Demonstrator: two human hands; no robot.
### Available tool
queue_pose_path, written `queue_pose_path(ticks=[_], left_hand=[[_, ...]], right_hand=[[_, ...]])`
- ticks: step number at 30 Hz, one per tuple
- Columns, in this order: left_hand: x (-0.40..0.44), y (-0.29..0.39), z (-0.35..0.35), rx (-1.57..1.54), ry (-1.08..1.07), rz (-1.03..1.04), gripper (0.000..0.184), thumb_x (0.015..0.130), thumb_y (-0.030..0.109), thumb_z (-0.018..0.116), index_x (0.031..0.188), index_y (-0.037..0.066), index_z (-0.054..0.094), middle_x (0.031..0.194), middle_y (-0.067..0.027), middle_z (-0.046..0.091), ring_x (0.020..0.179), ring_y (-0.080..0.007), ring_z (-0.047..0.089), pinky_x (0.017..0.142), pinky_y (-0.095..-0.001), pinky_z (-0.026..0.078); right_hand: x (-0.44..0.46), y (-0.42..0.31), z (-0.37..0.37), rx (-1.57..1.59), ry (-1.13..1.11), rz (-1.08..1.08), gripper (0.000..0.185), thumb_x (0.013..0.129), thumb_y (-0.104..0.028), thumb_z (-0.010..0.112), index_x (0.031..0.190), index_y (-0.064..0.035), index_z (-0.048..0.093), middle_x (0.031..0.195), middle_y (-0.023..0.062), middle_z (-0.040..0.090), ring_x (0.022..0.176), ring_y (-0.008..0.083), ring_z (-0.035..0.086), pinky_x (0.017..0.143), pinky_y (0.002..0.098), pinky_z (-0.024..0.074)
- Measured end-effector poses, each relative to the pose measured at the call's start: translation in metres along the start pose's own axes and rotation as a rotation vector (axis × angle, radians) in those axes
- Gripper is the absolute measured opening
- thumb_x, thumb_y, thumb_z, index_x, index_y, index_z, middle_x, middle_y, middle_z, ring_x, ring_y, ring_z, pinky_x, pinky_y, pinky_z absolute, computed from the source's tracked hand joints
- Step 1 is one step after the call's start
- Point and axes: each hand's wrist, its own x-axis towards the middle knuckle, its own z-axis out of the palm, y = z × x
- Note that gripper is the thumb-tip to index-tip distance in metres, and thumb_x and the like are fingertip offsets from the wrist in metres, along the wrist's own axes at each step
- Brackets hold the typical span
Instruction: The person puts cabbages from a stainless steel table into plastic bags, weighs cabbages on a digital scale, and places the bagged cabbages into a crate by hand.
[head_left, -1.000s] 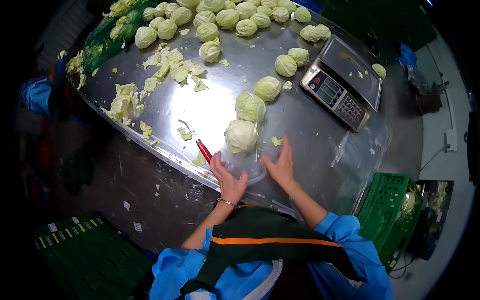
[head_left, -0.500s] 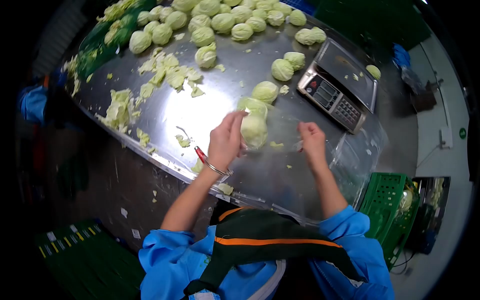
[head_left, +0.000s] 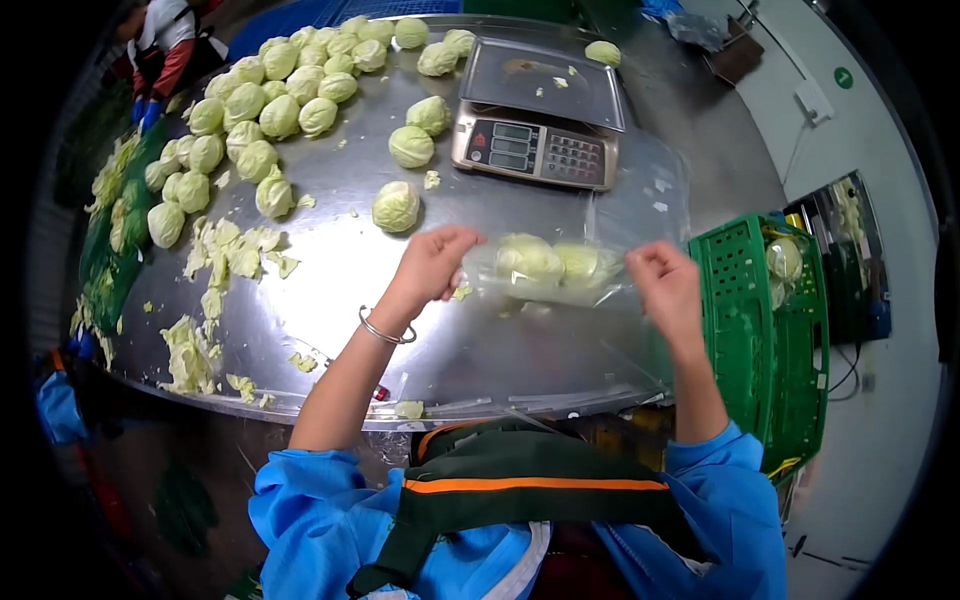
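Note:
A clear plastic bag [head_left: 490,272] with two pale green cabbages [head_left: 530,258] inside is stretched between my hands above the steel table. My left hand [head_left: 437,262] pinches one end of the bag, with a metal bangle [head_left: 386,328] round the wrist. At the other end, my right hand [head_left: 668,285] has its fingers closed on the plastic. A loose cabbage [head_left: 396,207] sits on the table just beyond my left hand. Part of a red-handled tool [head_left: 381,393] shows near the table's front edge, below my left forearm.
Beyond the bag stands a digital scale [head_left: 540,140]. Several cabbages [head_left: 280,117] crowd the far left, near trimmed leaves [head_left: 190,355] and green netting [head_left: 98,285]. Flat clear plastic [head_left: 640,190] lies right of the scale. A green crate [head_left: 735,300] stands at right. Another person [head_left: 165,50] is at upper left.
My view has turned rightward. The bag now lies level between both hands, its two cabbages side by side; before, they were close to my left hand.

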Motion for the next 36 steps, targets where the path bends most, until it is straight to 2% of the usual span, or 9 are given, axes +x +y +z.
queue_pose_path(ticks=[5,8,13,18,23,26,29,34,36], left_hand=[[-0.011,-0.039,0.006,0.156,-0.112,-0.204,0.044,0.086,0.022,0.062,0.122,0.002,0.049,0.049,0.0003,0.046,0.037,-0.0073,0.041,0.034,-0.0208,0.031],[-0.015,-0.045,-0.013,0.246,-0.268,-0.377,0.063,0.083,0.019,0.065,0.130,-0.009,0.032,0.059,-0.0084,0.058,0.046,-0.0140,0.057,0.040,-0.0233,0.045],[-0.020,-0.052,-0.019,0.184,-0.376,-0.498,0.025,0.084,0.015,0.061,0.084,-0.011,0.060,0.071,-0.0174,0.065,0.058,-0.0201,0.065,0.050,-0.0267,0.055],[-0.024,-0.049,-0.019,0.004,-0.292,-0.480,0.024,0.086,0.014,0.056,0.090,-0.010,0.060,0.078,-0.0182,0.065,0.064,-0.0227,0.067,0.053,-0.0285,0.057],[-0.025,-0.053,-0.019,-0.056,-0.306,-0.524,0.026,0.086,0.014,0.050,0.091,-0.010,0.059,0.080,-0.0200,0.065,0.066,-0.0242,0.067,0.054,-0.0290,0.057],[-0.031,-0.037,-0.017,-0.055,-0.344,-0.487,0.025,0.089,0.018,0.052,0.086,-0.005,0.062,0.078,-0.0145,0.066,0.066,-0.0191,0.066,0.055,-0.0266,0.056],[-0.028,-0.042,-0.021,-0.027,-0.394,-0.489,0.027,0.090,0.021,0.052,0.091,-0.004,0.061,0.080,-0.0145,0.067,0.066,-0.0175,0.066,0.055,-0.0249,0.055],[-0.043,-0.035,-0.055,0.013,-0.395,-0.529,0.044,0.091,0.038,0.048,0.096,-0.003,0.061,0.079,-0.0140,0.067,0.066,-0.0171,0.066,0.054,-0.0252,0.054],[-0.040,-0.068,-0.079,0.009,-0.228,-0.489,0.042,0.091,0.036,0.050,0.098,-0.004,0.059,0.074,-0.0122,0.066,0.063,-0.0211,0.066,0.055,-0.0288,0.054]], right_hand=[[-0.045,0.014,0.017,-0.022,0.092,0.131,0.014,0.078,-0.010,0.063,0.089,-0.0020,0.062,0.048,-0.0001,0.041,0.047,0.0049,0.037,0.045,0.0234,0.0316],[-0.061,-0.029,0.010,-0.119,0.128,0.058,0.013,0.079,-0.007,0.062,0.090,-0.0026,0.063,0.048,0.0007,0.041,0.046,0.0043,0.037,0.044,0.0226,0.0316],[-0.056,-0.084,0.082,-0.047,-0.272,-0.676,0.012,0.077,-0.013,0.063,0.086,-0.0040,0.063,0.071,0.0098,0.061,0.051,0.0264,0.055,0.054,0.0376,0.0457],[-0.050,-0.035,0.137,-0.254,-0.627,-0.222,0.019,0.079,-0.022,0.058,0.082,-0.0037,0.063,0.079,0.0158,0.061,0.073,0.0334,0.059,0.065,0.0404,0.0470],[-0.059,-0.033,0.152,-0.167,-0.586,-0.217,0.019,0.078,-0.023,0.061,0.079,-0.0036,0.063,0.072,0.0105,0.060,0.066,0.0240,0.058,0.060,0.0335,0.0458],[-0.052,-0.103,0.057,0.170,-0.761,-0.184,0.014,0.082,-0.018,0.057,0.079,-0.0046,0.061,0.069,0.0031,0.055,0.062,0.0127,0.049,0.058,0.0242,0.0411],[-0.076,-0.131,-0.071,0.386,-0.574,-0.319,0.012,0.085,-0.013,0.053,0.083,-0.0036,0.060,0.077,0.0050,0.058,0.067,0.0132,0.054,0.058,0.0249,0.0430],[-0.142,0.020,-0.100,-0.013,-0.698,0.671,0.025,0.084,-0.013,0.056,0.105,-0.0003,0.058,0.091,0.0106,0.062,0.072,0.0192,0.060,0.057,0.0291,0.0476],[-0.200,0.110,-0.099,-0.190,-0.795,0.608,0.040,0.082,-0.012,0.058,0.119,-0.0004,0.047,0.106,0.0141,0.056,0.089,0.0242,0.054,0.071,0.0330,0.0442]])
